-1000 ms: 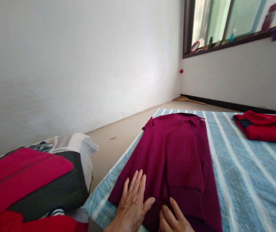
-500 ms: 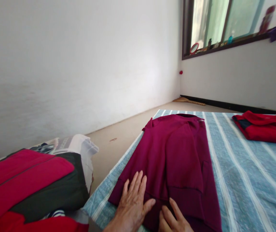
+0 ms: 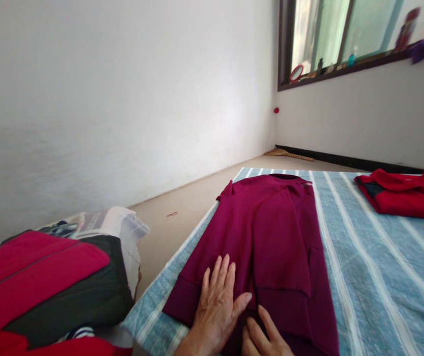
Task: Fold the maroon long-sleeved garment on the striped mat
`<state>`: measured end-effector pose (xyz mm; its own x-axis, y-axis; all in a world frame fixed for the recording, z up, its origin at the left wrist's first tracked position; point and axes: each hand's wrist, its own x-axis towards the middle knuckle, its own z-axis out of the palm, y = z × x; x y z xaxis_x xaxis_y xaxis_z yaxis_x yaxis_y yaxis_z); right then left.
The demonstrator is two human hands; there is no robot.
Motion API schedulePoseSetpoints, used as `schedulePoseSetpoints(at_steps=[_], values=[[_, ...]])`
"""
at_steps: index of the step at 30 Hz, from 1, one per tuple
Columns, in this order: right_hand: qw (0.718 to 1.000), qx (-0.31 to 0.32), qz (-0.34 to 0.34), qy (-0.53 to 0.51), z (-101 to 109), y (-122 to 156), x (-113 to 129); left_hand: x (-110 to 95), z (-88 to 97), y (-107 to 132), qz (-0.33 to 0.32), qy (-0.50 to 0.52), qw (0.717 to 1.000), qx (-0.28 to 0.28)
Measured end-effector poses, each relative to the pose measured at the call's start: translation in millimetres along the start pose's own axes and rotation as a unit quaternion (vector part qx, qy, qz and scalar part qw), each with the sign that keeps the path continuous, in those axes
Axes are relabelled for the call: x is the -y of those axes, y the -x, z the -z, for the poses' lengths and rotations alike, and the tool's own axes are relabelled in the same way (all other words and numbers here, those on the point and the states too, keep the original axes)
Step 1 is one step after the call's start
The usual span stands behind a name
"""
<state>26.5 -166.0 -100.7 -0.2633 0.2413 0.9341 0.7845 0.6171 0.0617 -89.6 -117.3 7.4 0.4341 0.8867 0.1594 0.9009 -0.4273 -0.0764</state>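
Note:
A maroon shirt (image 3: 267, 232) lies folded lengthwise on a blue striped mat (image 3: 378, 277). My left hand (image 3: 217, 306) rests flat on the shirt's near hem, fingers stretched out and together. Beside it my right hand (image 3: 266, 336) lies on the same hem at the bottom edge of view, its fingers extended and only partly visible. Neither hand grips the cloth.
A pile of red and dark folded clothes (image 3: 45, 277) sits at the near left with a white plastic bag (image 3: 123, 227) behind it. A red garment (image 3: 404, 195) lies at the mat's far right. Bare floor (image 3: 182, 207) runs along the white wall; a window (image 3: 349, 34) is above.
My left hand has slid a little forward and right along the shirt's hem. The view has shifted slightly; the shirt itself lies as before.

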Motion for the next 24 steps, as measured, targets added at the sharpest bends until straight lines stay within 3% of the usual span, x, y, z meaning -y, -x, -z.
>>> schedulePoseSetpoints(at_steps=[6, 12, 17, 24], values=[[0.999, 0.032, 0.016, -0.010, 0.3, 2.9, 0.0, -1.4, 3.9, -1.6, 0.009, 0.003, 0.999, 0.051], [1.000, 0.002, 0.016, 0.013, 0.6, -0.7, -1.9, -2.5, 4.2, -3.0, 0.012, 0.006, 0.998, 0.055], [1.000, 0.007, 0.023, 0.017, -0.5, 2.7, -0.3, -1.4, 1.5, -1.9, 0.002, -0.003, 1.000, 0.031], [0.998, -0.012, -0.048, 0.030, 3.4, -11.0, 5.4, 4.0, -11.5, 2.5, -0.013, -0.018, 0.999, -0.028]])
